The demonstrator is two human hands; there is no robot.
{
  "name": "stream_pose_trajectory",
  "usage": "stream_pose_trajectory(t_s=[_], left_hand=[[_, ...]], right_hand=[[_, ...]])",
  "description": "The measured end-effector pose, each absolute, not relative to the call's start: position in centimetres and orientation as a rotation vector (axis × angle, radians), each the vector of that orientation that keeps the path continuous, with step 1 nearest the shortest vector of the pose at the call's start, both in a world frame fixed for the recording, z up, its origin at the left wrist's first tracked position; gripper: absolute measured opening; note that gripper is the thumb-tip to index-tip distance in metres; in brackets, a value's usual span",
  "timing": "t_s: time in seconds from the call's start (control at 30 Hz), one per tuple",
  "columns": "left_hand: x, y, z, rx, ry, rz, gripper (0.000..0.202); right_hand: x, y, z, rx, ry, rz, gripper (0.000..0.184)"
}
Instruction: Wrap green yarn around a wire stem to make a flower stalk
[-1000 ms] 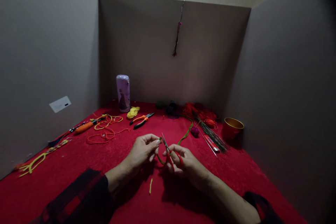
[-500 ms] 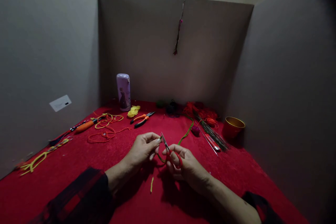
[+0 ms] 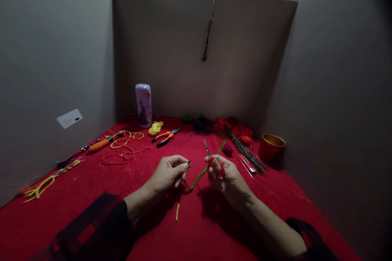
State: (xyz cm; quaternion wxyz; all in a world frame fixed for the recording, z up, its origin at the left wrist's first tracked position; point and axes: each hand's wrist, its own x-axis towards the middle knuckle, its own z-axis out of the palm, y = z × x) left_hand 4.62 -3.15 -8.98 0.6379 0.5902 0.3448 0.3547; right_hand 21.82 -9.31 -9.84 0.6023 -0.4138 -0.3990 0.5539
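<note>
Between the thumb and fingers of my left hand [image 3: 171,172] is the end of some green yarn [image 3: 200,176], its tip poking out at the fingertips. From there the yarn dips towards the red cloth and runs back to the far side. My right hand [image 3: 228,177] is closed around the red handles of small scissors [image 3: 209,153]. Their blades point up and away, apart from the yarn, and look closed. A short yellow yarn piece [image 3: 177,212] lies on the cloth in front of my hands.
Pliers [image 3: 166,137], yellow yarn [image 3: 156,128] and a purple bottle [image 3: 143,106] are at the back left. Orange cord [image 3: 122,157] lies further left. Back right are red yarn [image 3: 234,128], a bundle of thin stems [image 3: 248,153] and a red pot [image 3: 271,147]. Grey walls surround the cloth.
My right hand has drawn the scissors to the right, away from the yarn end and my left fingertips. My left hand has stayed nearly in place, still pinching the yarn.
</note>
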Motion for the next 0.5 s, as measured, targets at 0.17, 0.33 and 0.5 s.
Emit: stream_pose_trajectory(t_s=[0.17,0.33,0.5], left_hand=[[4.6,-2.2,-9.4,1.401,0.893,0.924,0.029],[3.9,-0.6,-10.6,1.597,1.138,1.097,0.021],[1.8,4.0,-7.9,1.866,1.496,1.462,0.027]], right_hand=[[24.5,-8.4,-10.8,-1.471,-1.612,0.54,0.012],[25.2,-8.9,-10.5,-1.923,-2.026,-0.144,0.026],[24.7,-9.1,-10.3,-2.015,-2.112,-0.307,0.028]])
